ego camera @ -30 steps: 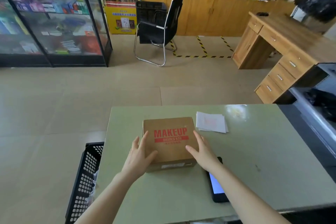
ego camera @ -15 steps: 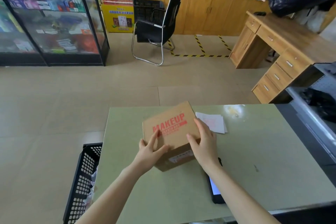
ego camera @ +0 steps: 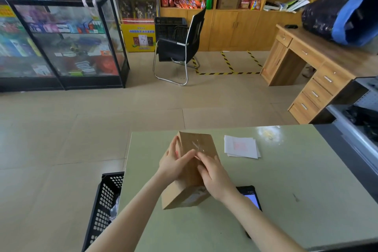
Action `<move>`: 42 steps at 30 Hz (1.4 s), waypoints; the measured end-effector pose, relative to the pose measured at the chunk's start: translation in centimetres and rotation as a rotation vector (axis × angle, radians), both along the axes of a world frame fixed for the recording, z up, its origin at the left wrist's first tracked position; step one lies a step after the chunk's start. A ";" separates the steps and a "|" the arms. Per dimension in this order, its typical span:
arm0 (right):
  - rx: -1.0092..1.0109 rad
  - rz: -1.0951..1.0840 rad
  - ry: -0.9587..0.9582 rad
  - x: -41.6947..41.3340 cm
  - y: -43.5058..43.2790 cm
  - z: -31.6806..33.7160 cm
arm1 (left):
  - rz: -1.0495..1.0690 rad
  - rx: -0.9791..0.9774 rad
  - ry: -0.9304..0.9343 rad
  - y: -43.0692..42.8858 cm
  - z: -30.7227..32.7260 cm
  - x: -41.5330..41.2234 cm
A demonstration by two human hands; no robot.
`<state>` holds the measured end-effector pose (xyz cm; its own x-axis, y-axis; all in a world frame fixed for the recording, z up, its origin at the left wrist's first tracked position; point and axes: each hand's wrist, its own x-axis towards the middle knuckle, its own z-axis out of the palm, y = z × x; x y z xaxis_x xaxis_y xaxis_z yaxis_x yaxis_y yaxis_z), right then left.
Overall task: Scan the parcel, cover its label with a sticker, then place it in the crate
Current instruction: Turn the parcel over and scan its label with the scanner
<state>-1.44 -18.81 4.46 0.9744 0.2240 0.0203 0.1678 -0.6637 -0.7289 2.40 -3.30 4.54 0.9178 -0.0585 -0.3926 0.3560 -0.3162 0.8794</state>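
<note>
The brown cardboard parcel (ego camera: 192, 145) is lifted off the pale green table (ego camera: 286, 180) and tipped on edge, its taped plain face turned up toward me. A white label shows on its lower near face. My left hand (ego camera: 173, 163) grips its left side and my right hand (ego camera: 214, 176) grips its right side. A dark handheld scanner (ego camera: 250, 195) with a lit screen lies on the table, partly hidden under my right forearm. White sticker sheets (ego camera: 241, 147) lie to the right of the parcel. The black perforated crate (ego camera: 102, 206) stands on the floor at the table's left edge.
A black office chair (ego camera: 180, 47) stands on the tiled floor beyond the table. A glass display cabinet (ego camera: 61, 43) is at far left. A wooden desk (ego camera: 317, 61) with drawers is at right, and a grey counter edge (ego camera: 351, 133) is beside the table.
Both hands have raised the parcel from lying flat and turned it over: the red MAKEUP face has rotated away and the taped plain face now shows. The camera has tilted up slightly.
</note>
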 end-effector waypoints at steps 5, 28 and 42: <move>-0.118 -0.147 0.093 1.0 -1.6 -1.3 | 0.021 0.016 0.018 1.6 -0.8 -0.8; 0.171 0.001 0.343 0.4 0.5 -3.8 | 0.075 0.200 0.098 4.3 -2.6 -1.6; 0.100 -0.250 0.505 -0.8 -1.4 -8.6 | 0.057 0.087 0.284 7.9 -5.5 -3.8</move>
<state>-2.23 -20.25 -4.16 0.8917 0.0069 -0.4525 -0.3709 -0.5619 -0.7394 -1.44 4.58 -0.98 0.7717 0.0353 -0.6350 0.6030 -0.3579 0.7130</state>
